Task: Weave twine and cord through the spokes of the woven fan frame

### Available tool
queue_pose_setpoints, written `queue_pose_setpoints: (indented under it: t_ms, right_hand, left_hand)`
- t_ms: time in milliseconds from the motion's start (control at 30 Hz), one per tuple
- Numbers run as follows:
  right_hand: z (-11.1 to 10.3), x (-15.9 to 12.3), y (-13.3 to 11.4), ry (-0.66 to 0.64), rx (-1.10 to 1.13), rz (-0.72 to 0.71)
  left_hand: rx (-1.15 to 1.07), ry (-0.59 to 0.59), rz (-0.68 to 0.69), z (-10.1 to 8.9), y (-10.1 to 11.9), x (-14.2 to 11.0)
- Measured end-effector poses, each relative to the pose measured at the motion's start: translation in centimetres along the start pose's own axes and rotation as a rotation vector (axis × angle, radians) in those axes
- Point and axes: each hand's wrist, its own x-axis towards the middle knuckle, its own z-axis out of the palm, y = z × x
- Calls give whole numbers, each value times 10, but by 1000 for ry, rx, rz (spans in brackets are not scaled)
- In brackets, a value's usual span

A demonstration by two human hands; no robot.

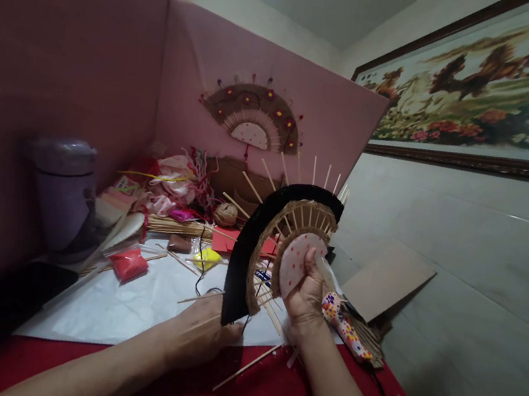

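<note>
My right hand (pixel 307 300) is closed round the bottom of a craft fan (pixel 246 249), its thumb on the white half-round base with red dots. The fan is held tilted above the table. A wide black band forms its outer arc, with brown twine trim inside it and thin wooden sticks poking out past the edge. At the fan's lower left end is my left hand (pixel 205 323), fingers curled and partly hidden behind the band. A thin black cord (pixel 202 272) runs down to this hand. What its fingers grip is hidden.
A finished-looking fan (pixel 253 112) hangs on the pink board. Fabric scraps (pixel 173 183), a twine ball (pixel 226 214), a red clay packet (pixel 129 264) and a yellow one (pixel 206 257) lie behind. A purple tumbler (pixel 64 198) stands left; a flower-patterned glue gun (pixel 347 327) lies right. A loose stick (pixel 246 367) lies in front.
</note>
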Motion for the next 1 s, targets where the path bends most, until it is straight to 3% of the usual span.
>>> queue_pose_setpoints:
  t_ms: [100,167,267,433,567,733,833,933,1000]
  right_hand:
    - [-5,3,3,-50,-23,-20]
    - [-6,3,3,-60,-17,-34]
    - [-4,3,0,-79,16,19]
    - [3,-1,-3,-227,73,126]
    - [2,-1,-3,-122,80,138]
    - [0,5,-6,84,82,66]
    - [-1,11,-7,178,76,-29]
    - [-3,15,-6,190,65,-103]
    - [-3,15,-3,172,49,-127]
  left_hand:
    - [184,47,108,5,-3,-1]
    - [297,-5,163,9,-4,-3]
    - [400,-78,173,15,-3,-4]
    - [452,-112,189,12,4,-4]
    - [458,-91,174,9,6,-4]
    - [342,86,45,16,0,-2]
    - [351,256,-24,11,-3,0]
    - [326,442,-20,-3,-2,1]
    - [131,483,-26,-8,2,3]
